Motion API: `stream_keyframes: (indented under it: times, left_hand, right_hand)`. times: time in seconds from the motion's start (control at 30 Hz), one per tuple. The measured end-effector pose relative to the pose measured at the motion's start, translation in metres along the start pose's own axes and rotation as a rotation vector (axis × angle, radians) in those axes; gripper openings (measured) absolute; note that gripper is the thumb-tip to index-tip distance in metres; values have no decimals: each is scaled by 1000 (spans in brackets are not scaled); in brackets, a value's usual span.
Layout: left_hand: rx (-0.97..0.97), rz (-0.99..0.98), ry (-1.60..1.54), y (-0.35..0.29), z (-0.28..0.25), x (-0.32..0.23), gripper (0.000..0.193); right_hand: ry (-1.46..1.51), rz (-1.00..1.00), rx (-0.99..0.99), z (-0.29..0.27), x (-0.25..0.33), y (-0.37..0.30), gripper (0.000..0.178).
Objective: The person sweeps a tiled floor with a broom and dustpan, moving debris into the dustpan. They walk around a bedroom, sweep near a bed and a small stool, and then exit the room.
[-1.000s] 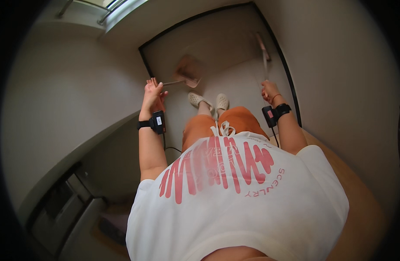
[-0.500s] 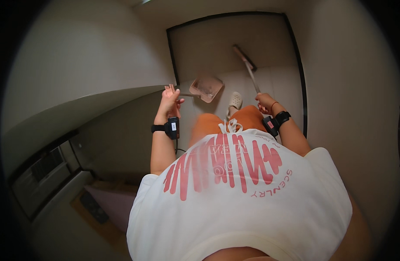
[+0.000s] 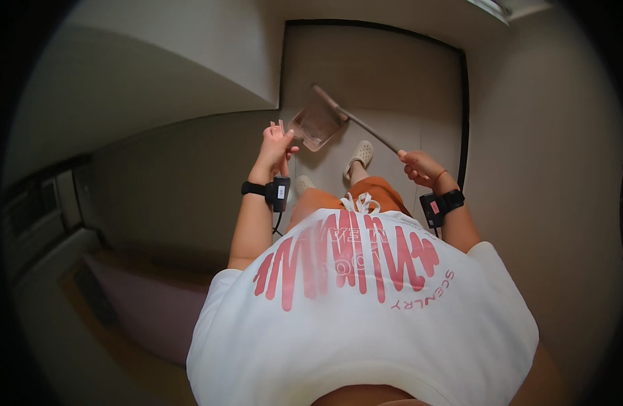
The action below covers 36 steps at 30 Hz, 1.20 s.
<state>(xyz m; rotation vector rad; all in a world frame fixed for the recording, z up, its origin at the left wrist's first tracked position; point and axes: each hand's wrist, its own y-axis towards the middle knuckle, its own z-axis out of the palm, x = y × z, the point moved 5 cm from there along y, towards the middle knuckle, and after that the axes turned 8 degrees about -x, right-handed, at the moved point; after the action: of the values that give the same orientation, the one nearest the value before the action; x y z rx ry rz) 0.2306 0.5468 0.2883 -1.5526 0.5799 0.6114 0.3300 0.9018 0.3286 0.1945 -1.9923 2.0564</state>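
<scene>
My left hand (image 3: 276, 150) is closed on the handle of a pinkish see-through dustpan (image 3: 311, 134), with some fingertips sticking up. The pan is low over the floor, and bits that I cannot make out show in it. My right hand (image 3: 421, 168) grips the end of a long broom handle (image 3: 373, 130). At its far end, the broom head (image 3: 326, 99) lies across the dustpan's far edge, overlapping it in this view; whether they touch cannot be seen. Both pan and broom are slightly blurred.
Pale walls with a black skirting strip (image 3: 465, 108) bound the tiled floor (image 3: 392, 74) ahead and to the right. A wall corner (image 3: 274, 101) juts in on the left. Cream clogs (image 3: 361, 155) are on my feet. A pink panel (image 3: 142, 304) stands at the lower left.
The broom head has swung left from the open floor to the dustpan's far edge. The dustpan is turned and slightly shifted left. Both hands keep their hold, and the view has turned a little.
</scene>
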Motion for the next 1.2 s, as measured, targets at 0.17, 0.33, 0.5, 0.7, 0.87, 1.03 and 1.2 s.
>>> stream_keyframes:
  times: [0.17, 0.33, 0.5, 0.7, 0.87, 1.03, 1.2]
  left_hand:
    - [-130, -47, -70, -15, -12, -3, 49]
    - [-185, -30, -126, -9, -23, -5, 51]
    - [-213, -12, -125, -14, -24, 1, 52]
    - [-126, 31, -152, -7, -12, -2, 54]
    - [-73, 33, -123, 7, -6, 3, 52]
    - [-27, 32, -47, 3, -1, -4, 50]
    - [2, 39, -8, 3, 1, -7, 49]
  right_hand:
    - [-79, -134, -130, -32, 48, 67, 14]
    - [-548, -643, -107, -52, 98, 200, 11]
    - [-370, -187, -206, -26, 99, 190, 22]
    - [-778, -242, -364, -23, 23, 134, 24]
    - [-868, -279, -342, -16, -46, 77, 23]
    - [-581, -211, -408, -42, -65, 2, 52]
    - [-236, -179, -428, -68, -99, 10, 56]
